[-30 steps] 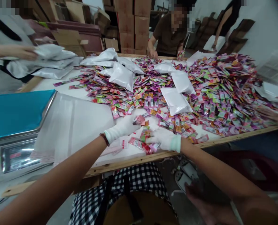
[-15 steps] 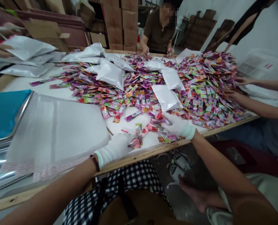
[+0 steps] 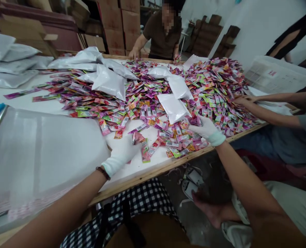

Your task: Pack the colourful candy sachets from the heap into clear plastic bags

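My left hand, in a white knit glove, is closed around some pink snack sachets at the near side of the table. Its fingertips are partly hidden. Farther right, my gloved right hand pinches a purple sachet at the edge of the big heap of colourful sachets. Between the hands lie loose sachets and a denser cluster. Just beyond my right hand, a filled white mailer bag rests on the heap.
A stack of flat, translucent white bags covers the table's left side. More filled white bags are piled at the far left. A person stands across the table; another person's arms reach into the heap from the right.
My left hand has moved left and away from me with the pink sachets. My right hand has shifted right and farther in, and more sachets lie below it. The view has turned slightly right.
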`<state>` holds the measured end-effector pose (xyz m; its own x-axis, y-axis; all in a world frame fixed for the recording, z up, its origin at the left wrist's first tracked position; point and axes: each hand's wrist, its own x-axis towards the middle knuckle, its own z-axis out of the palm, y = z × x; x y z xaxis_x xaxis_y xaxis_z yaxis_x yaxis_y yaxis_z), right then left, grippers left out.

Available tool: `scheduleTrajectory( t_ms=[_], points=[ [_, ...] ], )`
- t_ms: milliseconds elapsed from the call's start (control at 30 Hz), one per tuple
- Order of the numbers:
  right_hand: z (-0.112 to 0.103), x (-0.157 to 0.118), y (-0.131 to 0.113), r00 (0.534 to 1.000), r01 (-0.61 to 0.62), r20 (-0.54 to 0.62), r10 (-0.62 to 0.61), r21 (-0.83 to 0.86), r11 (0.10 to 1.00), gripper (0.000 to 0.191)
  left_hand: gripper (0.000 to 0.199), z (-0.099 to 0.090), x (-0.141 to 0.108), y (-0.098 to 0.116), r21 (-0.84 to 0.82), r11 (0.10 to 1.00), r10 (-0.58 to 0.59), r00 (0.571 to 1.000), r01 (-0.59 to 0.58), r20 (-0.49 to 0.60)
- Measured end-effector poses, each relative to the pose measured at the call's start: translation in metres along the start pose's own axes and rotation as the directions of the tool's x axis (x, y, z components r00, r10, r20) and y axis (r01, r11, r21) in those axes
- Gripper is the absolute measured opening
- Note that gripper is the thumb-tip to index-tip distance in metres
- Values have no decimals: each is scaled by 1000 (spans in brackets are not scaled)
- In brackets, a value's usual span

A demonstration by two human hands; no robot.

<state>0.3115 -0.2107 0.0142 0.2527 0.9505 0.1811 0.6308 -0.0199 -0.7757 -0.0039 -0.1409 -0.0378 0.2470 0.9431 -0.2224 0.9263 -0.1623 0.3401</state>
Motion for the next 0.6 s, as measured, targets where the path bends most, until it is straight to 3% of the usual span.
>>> scheduleTrajectory(
  t_ms=[67, 100, 200, 233, 267, 333, 433, 533, 600],
  points=[
    [-6, -2, 1, 988, 76, -121, -92, -130, 989, 32, 50, 4, 8, 7, 94, 996, -8, 1000, 7, 11],
    [-8, -3, 3, 983, 104, -140, -120, -116, 988, 32, 51, 6, 11, 11, 117, 993, 11, 1000, -13, 16],
    [-12, -7, 14, 993, 110, -62, -103, 117, 987, 40, 46, 8, 18, 17, 146, 987, 59, 998, -62, 28],
    [-13, -7, 20, 995, 94, -42, -89, 125, 988, 42, 44, 8, 20, 17, 149, 987, 60, 998, -65, 36],
    [-14, -7, 27, 997, 78, -28, -76, 54, 996, 42, 44, 8, 22, 17, 150, 986, 62, 997, -68, 47],
    [-14, -6, 43, 999, 41, 27, -35, -261, 964, 41, 46, 8, 26, 13, 136, 986, 87, 994, -96, 68],
    [-11, -9, 65, 961, 40, 232, 151, -654, 756, 51, 40, 12, 27, 6, 132, 983, 116, 990, -125, 80],
    [-7, -17, 77, 918, 15, 264, 295, -769, 640, 52, 35, 13, 20, 3, 254, 958, 151, 988, -136, -41],
    [-9, -22, 80, 939, 1, 218, 266, -776, 631, 46, 37, 8, 15, 2, 307, 937, 208, 972, -165, -111]
  ],
)
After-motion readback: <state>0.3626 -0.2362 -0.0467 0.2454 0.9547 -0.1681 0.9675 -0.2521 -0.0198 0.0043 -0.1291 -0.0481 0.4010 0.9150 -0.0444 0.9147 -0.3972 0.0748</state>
